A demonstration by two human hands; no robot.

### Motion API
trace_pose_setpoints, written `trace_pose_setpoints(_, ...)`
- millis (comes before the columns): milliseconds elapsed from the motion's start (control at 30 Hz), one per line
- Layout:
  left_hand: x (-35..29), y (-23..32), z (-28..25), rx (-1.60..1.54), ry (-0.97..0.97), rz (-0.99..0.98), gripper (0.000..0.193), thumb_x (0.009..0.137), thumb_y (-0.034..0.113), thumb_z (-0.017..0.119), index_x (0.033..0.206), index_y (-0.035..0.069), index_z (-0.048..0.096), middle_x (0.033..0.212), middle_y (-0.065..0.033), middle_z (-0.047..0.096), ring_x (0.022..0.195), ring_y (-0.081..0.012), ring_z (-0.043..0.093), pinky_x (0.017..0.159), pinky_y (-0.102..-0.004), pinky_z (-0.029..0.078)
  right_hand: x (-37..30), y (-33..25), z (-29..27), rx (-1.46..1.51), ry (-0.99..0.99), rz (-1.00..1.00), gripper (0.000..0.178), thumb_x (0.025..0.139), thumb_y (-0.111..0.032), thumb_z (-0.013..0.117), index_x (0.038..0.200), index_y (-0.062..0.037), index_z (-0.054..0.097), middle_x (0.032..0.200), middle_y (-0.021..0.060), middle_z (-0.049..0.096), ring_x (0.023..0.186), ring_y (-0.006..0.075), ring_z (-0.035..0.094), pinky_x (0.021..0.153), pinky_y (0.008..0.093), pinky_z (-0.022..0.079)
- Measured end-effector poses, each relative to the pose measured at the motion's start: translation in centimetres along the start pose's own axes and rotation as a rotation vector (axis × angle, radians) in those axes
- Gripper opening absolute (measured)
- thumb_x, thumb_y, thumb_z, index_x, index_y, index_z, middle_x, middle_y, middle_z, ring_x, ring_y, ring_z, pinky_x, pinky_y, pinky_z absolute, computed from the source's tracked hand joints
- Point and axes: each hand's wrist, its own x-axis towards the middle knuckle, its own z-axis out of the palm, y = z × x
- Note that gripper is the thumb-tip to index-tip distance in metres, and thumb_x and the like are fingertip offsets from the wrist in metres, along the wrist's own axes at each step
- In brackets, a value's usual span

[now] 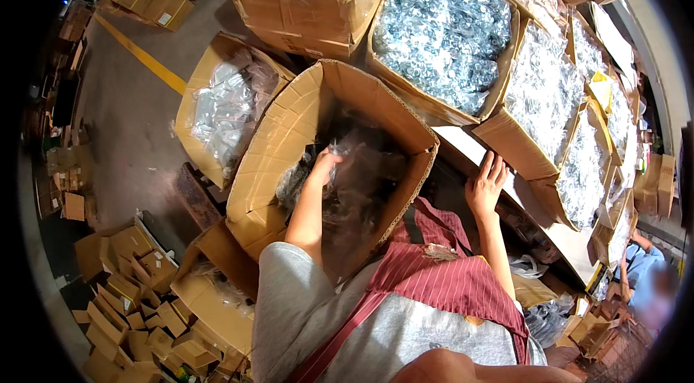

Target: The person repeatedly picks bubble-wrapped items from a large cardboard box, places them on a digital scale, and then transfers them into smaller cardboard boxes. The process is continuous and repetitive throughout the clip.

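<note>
My left hand (pixel 324 166) reaches into a deep, open cardboard box (pixel 280 138) in front of me. Its fingers are closed on what looks like a clear plastic bag (pixel 334 148). More dark and see-through plastic (pixel 354 198) fills the box around the hand, partly smeared by motion. To the right, my right hand (pixel 489 184) lies flat with fingers apart on the edge of a pale tabletop (pixel 531 202), holding nothing.
Large cartons of clear plastic pieces (pixel 441 28) crowd the table. Another carton of bagged parts (pixel 228 104) stands left of my box, and one more (pixel 303 14) lies beyond. Flattened and small boxes (pixel 130 289) pile up lower left. A person in blue (pixel 647 274) is far right.
</note>
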Motion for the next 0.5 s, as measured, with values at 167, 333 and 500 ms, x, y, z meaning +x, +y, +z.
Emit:
trace_pose_setpoints(167,-2.9,1.3,-1.2,-0.187,-0.174,-0.087,0.041,0.075,-0.007,0.057,0.114,0.005,0.059,0.103,-0.0077,0.067,0.092,-0.0227,0.066,0.080,-0.0355,0.055,0.9,-0.4,0.5,0.009,-0.113,0.084,0.079,0.070,-0.019,0.071,0.136,0.0083,0.037,0.138,0.0305,0.036,0.129,0.0475,0.033,0.109,0.0601,0.025)
trace_pose_setpoints(333,-2.8,1.1,0.7,-0.350,-0.202,-0.098,0.034,0.092,0.005,0.045,0.124,0.004,0.057,0.114,-0.0101,0.066,0.100,-0.0244,0.065,0.086,-0.0385,0.055,1.4,0.6,0.2,0.030,-0.067,-0.019,0.071,0.072,-0.024,0.073,0.129,0.0067,0.043,0.127,0.0327,0.044,0.118,0.0506,0.040,0.099,0.0594,0.036)
trace_pose_setpoints(500,-3.4,3.9,1.5,-0.320,-0.431,0.003,0.044,0.100,0.029,0.040,0.128,-0.001,0.055,0.118,-0.0163,0.065,0.107,-0.0271,0.064,0.092,-0.0434,0.052,2.8,0.0,-4.1,0.528,-0.260,0.045,0.044,0.082,-0.019,0.069,0.119,0.0003,0.058,0.110,0.0222,0.061,0.111,0.0364,0.055,0.098,0.0441,0.043)
